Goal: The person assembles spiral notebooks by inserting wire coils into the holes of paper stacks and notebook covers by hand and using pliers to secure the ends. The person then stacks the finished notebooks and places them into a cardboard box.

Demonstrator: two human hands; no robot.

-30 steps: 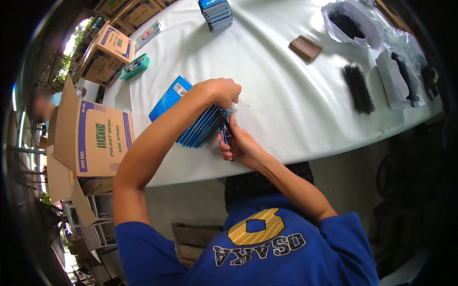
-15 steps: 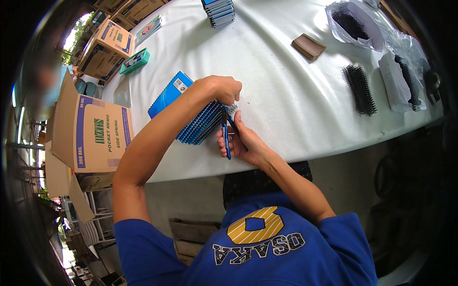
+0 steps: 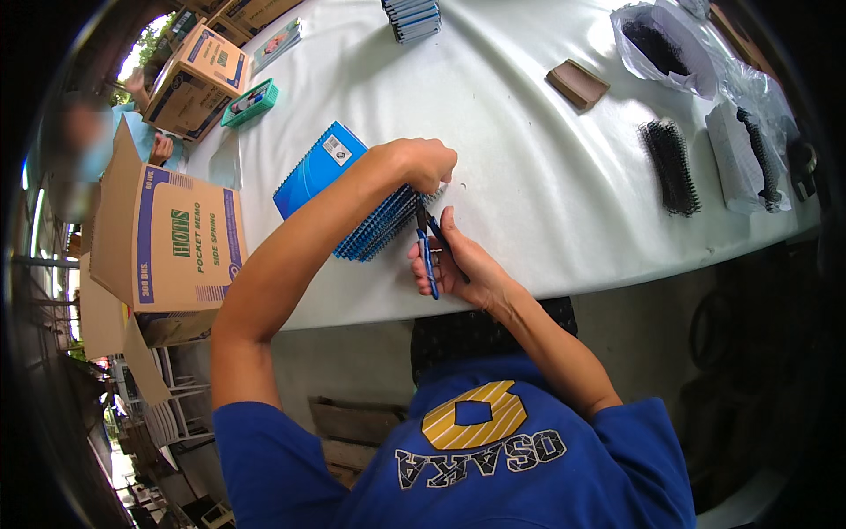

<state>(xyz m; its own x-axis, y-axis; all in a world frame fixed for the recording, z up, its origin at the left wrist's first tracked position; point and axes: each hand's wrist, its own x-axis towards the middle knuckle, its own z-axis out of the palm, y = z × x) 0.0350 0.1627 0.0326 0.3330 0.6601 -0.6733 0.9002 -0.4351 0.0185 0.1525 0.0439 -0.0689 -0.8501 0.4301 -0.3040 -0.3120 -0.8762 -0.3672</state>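
Observation:
A stack of blue spiral notebooks (image 3: 323,169) lies on the table, its fanned coil-bound edges (image 3: 379,231) showing below my left forearm. My left hand (image 3: 426,165) is curled closed over the right end of the stack. What its fingertips pinch is hidden. Just below it, my right hand (image 3: 467,271) grips blue-handled pliers (image 3: 427,262), with the thumb apart from the fingers. The pliers' dark jaws point up to the coil ends, beneath my left fingers. Whether the jaws touch a coil I cannot tell.
At left stands an open cardboard box (image 3: 189,242), with another carton (image 3: 198,81) and a green tray of pens (image 3: 250,103) beyond. Black coils (image 3: 670,167) lie at right near coil-filled bags (image 3: 656,48). A brown block (image 3: 577,85) and more notebooks (image 3: 411,19) sit farther back. A person (image 3: 110,145) is at far left.
Both my hands have shifted slightly right, and the pliers have moved a little right and down from the coil ends. The person at far left has raised their hands into view.

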